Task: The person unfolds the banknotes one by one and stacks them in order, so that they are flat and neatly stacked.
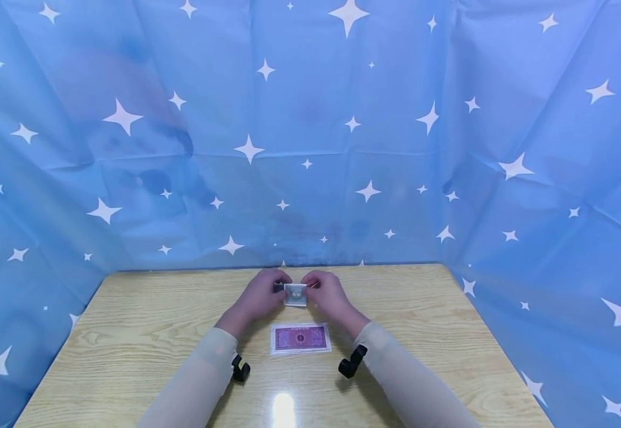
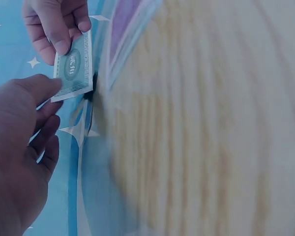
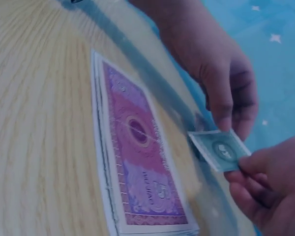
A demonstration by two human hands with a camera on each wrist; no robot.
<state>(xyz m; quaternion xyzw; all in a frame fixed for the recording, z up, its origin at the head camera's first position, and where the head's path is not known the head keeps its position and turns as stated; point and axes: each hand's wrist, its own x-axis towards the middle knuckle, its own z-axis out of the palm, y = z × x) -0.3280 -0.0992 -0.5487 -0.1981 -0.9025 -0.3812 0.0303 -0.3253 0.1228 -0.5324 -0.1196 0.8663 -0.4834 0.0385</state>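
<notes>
A small, nearly square green banknote (image 1: 295, 294), with a pale border and an oval design, is stretched between both hands close over the far part of the table. My left hand (image 1: 262, 295) pinches its left side between thumb and fingers. On the opposite side, my right hand (image 1: 330, 295) pinches it the same way. In the right wrist view the green banknote (image 3: 222, 149) tilts, with a thumb on its printed face. Nearer to me lies a purple banknote (image 1: 300, 337) on top of a thin stack, flat on the table.
The wooden table (image 1: 155, 345) reaches back to a blue curtain (image 1: 310, 119) with white stars, which also runs down both sides. Black wrist straps with cameras (image 1: 352, 361) sit on the sleeves. A bright light reflection shows at the table's front.
</notes>
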